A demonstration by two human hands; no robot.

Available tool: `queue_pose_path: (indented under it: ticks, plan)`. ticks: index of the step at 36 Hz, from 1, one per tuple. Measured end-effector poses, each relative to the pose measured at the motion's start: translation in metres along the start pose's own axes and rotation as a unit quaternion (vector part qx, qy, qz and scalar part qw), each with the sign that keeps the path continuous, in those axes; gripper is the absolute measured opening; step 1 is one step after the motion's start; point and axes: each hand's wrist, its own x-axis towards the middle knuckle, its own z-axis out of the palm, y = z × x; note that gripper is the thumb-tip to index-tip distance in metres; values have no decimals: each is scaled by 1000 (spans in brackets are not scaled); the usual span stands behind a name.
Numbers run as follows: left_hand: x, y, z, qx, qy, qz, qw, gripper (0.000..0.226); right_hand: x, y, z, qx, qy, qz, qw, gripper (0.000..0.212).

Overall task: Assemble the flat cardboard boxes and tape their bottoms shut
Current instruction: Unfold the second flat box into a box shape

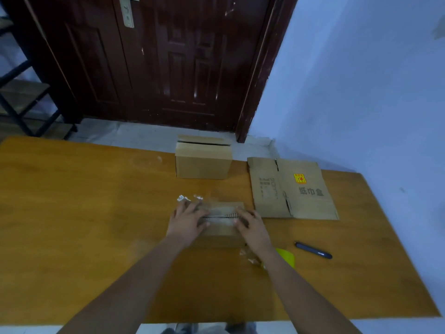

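A small cardboard box (220, 229) stands on the wooden table (84, 213) with its folded flaps facing up. Clear tape (220, 213) runs across the flap seam. My left hand (187, 219) lies flat on the left part of the flaps, fingers spread. My right hand (251, 225) presses flat on the right part, fingers pointing toward the seam. A loose end of tape (184, 197) sticks out past the box's far left corner. An assembled box (203, 162) stands at the table's far edge. A flat cardboard box (292, 189) with printed characters lies at the right.
A dark pen-like cutter (313, 250) lies on the table to the right of my right forearm. A yellow-green item (286, 256) and crumpled clear tape (250, 256) sit partly under that forearm. A dark wooden door (156, 61) stands beyond the table.
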Motion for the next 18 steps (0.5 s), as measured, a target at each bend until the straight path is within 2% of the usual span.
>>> queue_pose_path:
  ticks: [2,5,7,9,12,15,17,18]
  plan:
    - [-1,0,1,-16,0,-1,1000,35,-3,6,-8,19,18,5,1000,40]
    - [-1,2,7,-28,8,-8,1000,32,-5,22,-26,-38,87,26,995,39]
    - [-2,4,12,-27,19,-16,999,31,-6,31,-40,-71,96,58,991,33]
    - [-2,6,15,-12,34,-18,999,30,-5,43,-51,-100,41,107,988,30]
    - [-1,11,19,-2,54,-35,998,29,-4,55,-59,-150,-107,168,968,33]
    - [0,20,25,-36,93,-57,993,25,3,60,-55,-188,-215,170,943,33]
    - [-1,26,27,-70,101,-79,989,23,10,62,-47,-186,-273,179,927,24]
    - [-1,28,27,-79,101,-90,988,22,16,66,-40,-184,-295,186,919,28]
